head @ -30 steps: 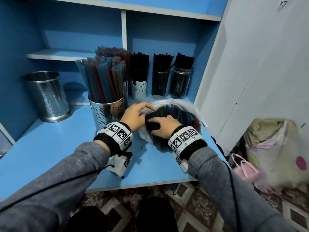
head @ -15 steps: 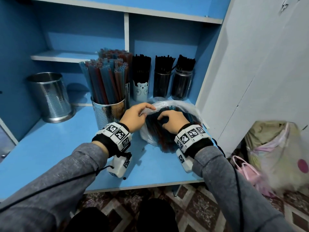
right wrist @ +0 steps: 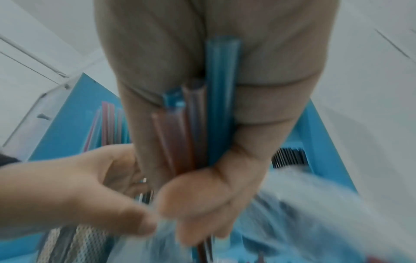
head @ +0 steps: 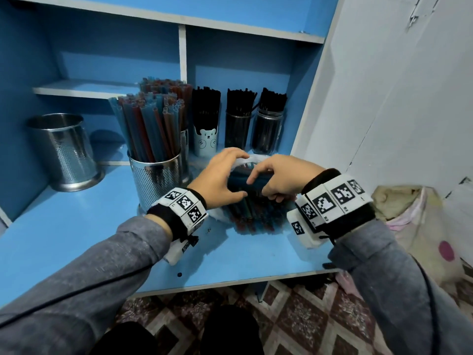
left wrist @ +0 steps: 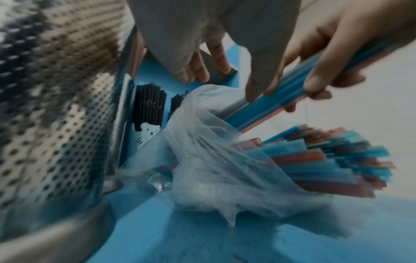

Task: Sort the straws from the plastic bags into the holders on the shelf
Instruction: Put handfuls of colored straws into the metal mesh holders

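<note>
I am at the pull-out step: my right hand (head: 279,179), right of centre in the head view, is clenched around a small bunch of blue and red straws (right wrist: 202,113), drawing them out of the clear plastic bag (left wrist: 209,151) that lies on the blue shelf (head: 76,226). My left hand (head: 217,178), just left of it, has its fingers curved over the bag's mouth; whether it pinches the plastic or only rests on it I cannot tell. The rest of the straws (head: 252,213) lie flat in the bag at the centre of the frame, long axis running from the back of the shelf toward me, cut ends facing the lower edge of the frame. The bunch in my right hand runs along my palm, roughly level. Left of the bag stands a perforated steel holder (head: 156,180) already packed with matching straws standing upright; an empty steel holder (head: 64,149) stands further left. As I judge it, the next move calls for lifting the bunch clear, turning it upright and lowering it into a holder of matching colours.
</note>
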`<action>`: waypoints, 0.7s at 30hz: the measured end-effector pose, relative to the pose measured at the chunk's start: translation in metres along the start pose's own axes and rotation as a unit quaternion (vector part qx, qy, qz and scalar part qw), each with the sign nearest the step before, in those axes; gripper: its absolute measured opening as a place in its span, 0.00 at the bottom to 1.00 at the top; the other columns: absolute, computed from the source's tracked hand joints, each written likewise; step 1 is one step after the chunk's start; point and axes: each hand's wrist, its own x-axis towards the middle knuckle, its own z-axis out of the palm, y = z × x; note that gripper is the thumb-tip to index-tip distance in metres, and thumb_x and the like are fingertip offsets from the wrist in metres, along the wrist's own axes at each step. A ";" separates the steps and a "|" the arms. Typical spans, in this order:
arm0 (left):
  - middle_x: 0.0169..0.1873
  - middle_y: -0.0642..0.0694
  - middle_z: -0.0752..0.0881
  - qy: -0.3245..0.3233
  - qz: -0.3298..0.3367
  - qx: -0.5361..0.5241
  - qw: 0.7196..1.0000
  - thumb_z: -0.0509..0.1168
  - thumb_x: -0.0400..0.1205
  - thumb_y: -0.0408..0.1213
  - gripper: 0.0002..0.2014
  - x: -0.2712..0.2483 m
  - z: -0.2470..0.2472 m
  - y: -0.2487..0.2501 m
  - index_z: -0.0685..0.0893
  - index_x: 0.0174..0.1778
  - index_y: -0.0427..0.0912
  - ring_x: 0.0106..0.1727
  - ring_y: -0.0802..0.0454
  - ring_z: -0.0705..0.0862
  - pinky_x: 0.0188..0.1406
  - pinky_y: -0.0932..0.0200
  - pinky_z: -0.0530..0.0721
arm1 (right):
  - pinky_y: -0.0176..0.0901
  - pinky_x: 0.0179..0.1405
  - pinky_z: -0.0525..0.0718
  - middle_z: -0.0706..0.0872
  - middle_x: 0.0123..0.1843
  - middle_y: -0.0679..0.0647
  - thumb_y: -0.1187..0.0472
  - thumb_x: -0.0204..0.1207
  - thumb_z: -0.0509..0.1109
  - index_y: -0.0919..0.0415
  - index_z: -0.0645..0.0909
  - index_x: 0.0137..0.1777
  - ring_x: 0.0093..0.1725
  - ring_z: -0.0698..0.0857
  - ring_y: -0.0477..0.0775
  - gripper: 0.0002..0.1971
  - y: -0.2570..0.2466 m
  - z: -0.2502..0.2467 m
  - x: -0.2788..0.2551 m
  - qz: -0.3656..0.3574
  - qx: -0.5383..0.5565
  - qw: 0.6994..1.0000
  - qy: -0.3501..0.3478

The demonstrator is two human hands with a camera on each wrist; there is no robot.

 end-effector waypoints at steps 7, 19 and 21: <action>0.45 0.55 0.89 0.006 0.000 -0.029 1.000 0.65 0.70 0.64 0.21 0.025 0.012 0.033 0.79 0.56 0.63 0.48 0.52 0.88 0.47 0.47 0.86 | 0.44 0.40 0.87 0.84 0.31 0.39 0.62 0.71 0.78 0.39 0.86 0.59 0.30 0.84 0.43 0.20 -0.035 -0.042 -0.061 -0.059 -0.083 0.993 0.055; 0.21 0.48 0.81 0.100 -0.071 -0.352 0.928 0.71 0.82 0.38 0.12 -0.012 -0.029 0.054 0.77 0.47 0.33 0.20 0.48 0.79 0.23 0.58 0.80 | 0.46 0.63 0.81 0.80 0.60 0.49 0.61 0.80 0.69 0.60 0.81 0.64 0.60 0.81 0.44 0.14 -0.079 -0.038 -0.050 -0.336 0.106 0.832 0.428; 0.23 0.47 0.82 0.099 -0.082 -0.361 0.923 0.72 0.81 0.38 0.12 -0.025 -0.029 0.046 0.77 0.46 0.35 0.21 0.45 0.80 0.24 0.55 0.80 | 0.45 0.71 0.76 0.78 0.67 0.53 0.63 0.83 0.65 0.61 0.80 0.68 0.67 0.78 0.48 0.15 -0.082 -0.027 -0.039 -0.338 0.099 0.842 0.409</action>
